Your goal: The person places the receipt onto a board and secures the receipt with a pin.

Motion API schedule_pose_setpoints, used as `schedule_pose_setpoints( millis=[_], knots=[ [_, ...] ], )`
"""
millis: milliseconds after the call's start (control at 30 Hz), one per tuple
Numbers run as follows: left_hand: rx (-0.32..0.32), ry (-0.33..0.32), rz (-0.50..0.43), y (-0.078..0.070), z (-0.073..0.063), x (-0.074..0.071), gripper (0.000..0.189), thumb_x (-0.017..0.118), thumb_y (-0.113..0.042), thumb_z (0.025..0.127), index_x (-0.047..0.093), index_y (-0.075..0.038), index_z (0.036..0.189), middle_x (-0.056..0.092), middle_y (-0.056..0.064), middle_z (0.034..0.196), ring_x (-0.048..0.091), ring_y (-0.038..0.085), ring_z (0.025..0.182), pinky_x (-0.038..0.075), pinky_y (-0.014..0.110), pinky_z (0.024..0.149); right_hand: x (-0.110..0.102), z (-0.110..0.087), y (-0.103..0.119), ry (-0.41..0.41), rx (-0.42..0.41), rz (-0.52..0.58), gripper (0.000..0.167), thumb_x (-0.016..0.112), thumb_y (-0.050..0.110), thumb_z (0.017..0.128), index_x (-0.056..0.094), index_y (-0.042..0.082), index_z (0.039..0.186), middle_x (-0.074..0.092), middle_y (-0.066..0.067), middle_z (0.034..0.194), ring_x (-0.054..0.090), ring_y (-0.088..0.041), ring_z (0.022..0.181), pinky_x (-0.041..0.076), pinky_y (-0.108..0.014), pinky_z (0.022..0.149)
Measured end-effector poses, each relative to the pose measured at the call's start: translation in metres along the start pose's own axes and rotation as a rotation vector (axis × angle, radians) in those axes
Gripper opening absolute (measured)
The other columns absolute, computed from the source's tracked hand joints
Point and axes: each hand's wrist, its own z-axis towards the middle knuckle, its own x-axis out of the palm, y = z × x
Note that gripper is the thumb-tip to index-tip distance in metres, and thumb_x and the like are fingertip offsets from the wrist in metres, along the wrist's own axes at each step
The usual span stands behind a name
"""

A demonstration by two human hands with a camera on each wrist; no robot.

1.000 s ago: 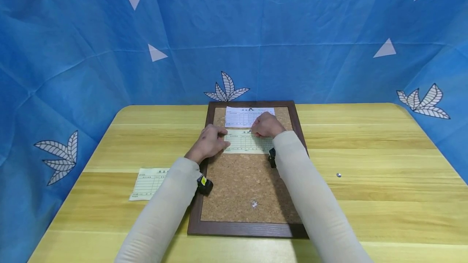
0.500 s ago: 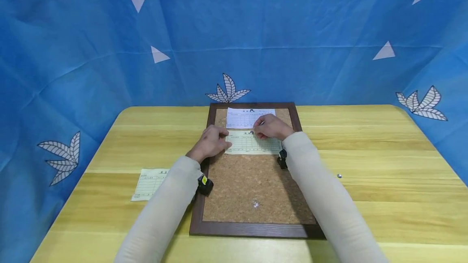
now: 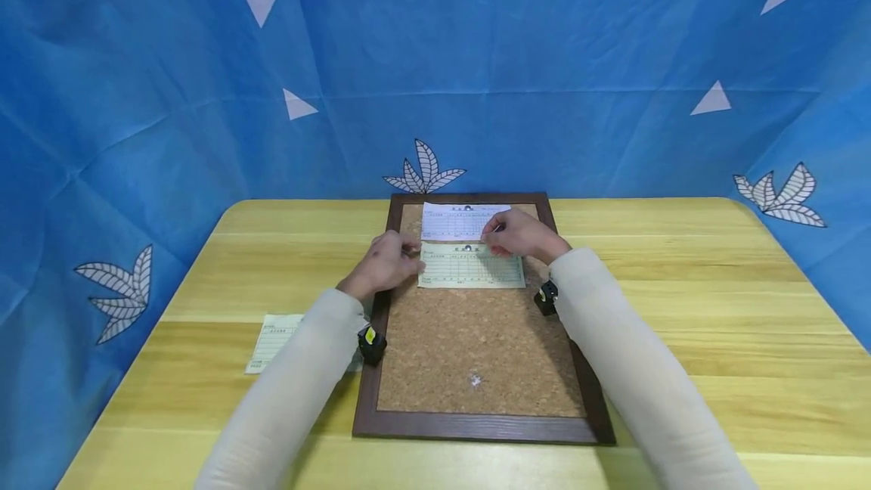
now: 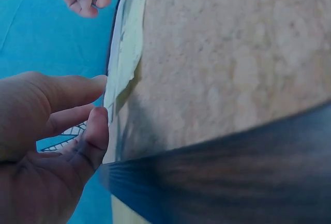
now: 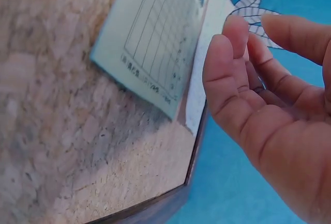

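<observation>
A pale green form slip [image 3: 469, 267] lies across the upper part of a framed corkboard [image 3: 469, 339], with a small silver thumbtack [image 3: 467, 248] at its top middle. Just above it is a white form slip [image 3: 449, 222] with a similar tack [image 3: 467, 208]. My left hand [image 3: 388, 265] rests at the board's left frame, thumb and index fingertips apart at the green slip's left edge. My right hand [image 3: 520, 235] hovers over the slips' right part, fingers loosely bent; in the right wrist view nothing shows between them. The green slip's lower edge lifts slightly off the cork.
Another green slip [image 3: 272, 339] lies on the wooden table [image 3: 735, 324] left of the board, partly under my left sleeve. A pale worn spot [image 3: 475, 379] marks the lower cork. A blue patterned cloth [image 3: 544, 59] hangs behind the table.
My right hand has drawn away to the right from the green slip's tack, its fingers loosening. My left hand has shifted slightly left. My right sleeve now covers a tack seen earlier on the table.
</observation>
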Motion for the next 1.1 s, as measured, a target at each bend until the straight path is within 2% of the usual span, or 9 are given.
schedule_pose_setpoints(
  millis=[133, 400, 633, 833, 967, 1100],
  knots=[
    [0.014, -0.007, -0.004, 0.001, -0.005, -0.004, 0.041, 0.068, -0.015, 0.096, 0.061, -0.004, 0.135, 0.061, 0.012, 0.128, 0.059, 0.025, 0.112, 0.052, 0.041, 0.091, 0.0, -0.008, 0.002, 0.002, -0.035, -0.012, 0.022, 0.054, 0.011, 0.102, 0.063, -0.006, 0.113, 0.063, -0.011, 0.088, 0.06, -0.021, 0.08, 0.053, -0.039, 0.077],
    [0.051, -0.068, 0.001, 0.008, -0.017, -0.007, 0.037, 0.068, -0.013, 0.096, 0.064, -0.004, 0.132, 0.057, 0.012, 0.114, 0.054, 0.023, 0.095, 0.049, 0.036, 0.078, -0.002, -0.024, 0.002, -0.016, -0.097, -0.07, 0.019, 0.057, 0.008, 0.1, 0.063, -0.006, 0.111, 0.064, -0.014, 0.091, 0.063, -0.028, 0.086, 0.055, -0.043, 0.079],
    [0.074, -0.093, -0.038, 0.018, -0.024, -0.012, 0.039, 0.069, -0.013, 0.095, 0.063, 0.0, 0.131, 0.063, 0.013, 0.112, 0.056, 0.02, 0.083, 0.048, 0.031, 0.068, -0.006, -0.037, -0.007, -0.019, -0.098, -0.104, 0.018, 0.056, 0.008, 0.1, 0.063, -0.005, 0.111, 0.063, -0.012, 0.088, 0.062, -0.026, 0.083, 0.053, -0.037, 0.074],
    [0.069, -0.088, -0.053, 0.025, -0.033, -0.016, 0.039, 0.068, -0.016, 0.096, 0.062, -0.001, 0.132, 0.06, 0.014, 0.12, 0.057, 0.022, 0.088, 0.05, 0.034, 0.07, -0.008, -0.047, -0.014, -0.019, -0.124, -0.128, 0.019, 0.057, 0.007, 0.1, 0.064, -0.006, 0.112, 0.064, -0.011, 0.089, 0.061, -0.023, 0.079, 0.05, -0.032, 0.068],
    [0.063, -0.075, -0.054, 0.03, -0.039, -0.019, 0.04, 0.067, -0.016, 0.097, 0.06, -0.001, 0.134, 0.06, 0.015, 0.125, 0.06, 0.025, 0.097, 0.053, 0.037, 0.076, -0.009, -0.054, -0.018, -0.027, -0.149, -0.139, 0.017, 0.058, 0.007, 0.098, 0.064, -0.006, 0.109, 0.064, -0.011, 0.087, 0.057, -0.019, 0.074, 0.047, -0.032, 0.067],
    [0.057, -0.062, -0.073, 0.034, -0.043, -0.023, 0.041, 0.066, -0.015, 0.097, 0.058, -0.001, 0.135, 0.059, 0.016, 0.126, 0.06, 0.026, 0.101, 0.054, 0.037, 0.076, -0.01, -0.06, -0.023, -0.028, -0.169, -0.144, 0.015, 0.059, 0.006, 0.097, 0.063, -0.005, 0.106, 0.062, -0.009, 0.084, 0.052, -0.017, 0.07, 0.044, -0.032, 0.065]
  ],
)
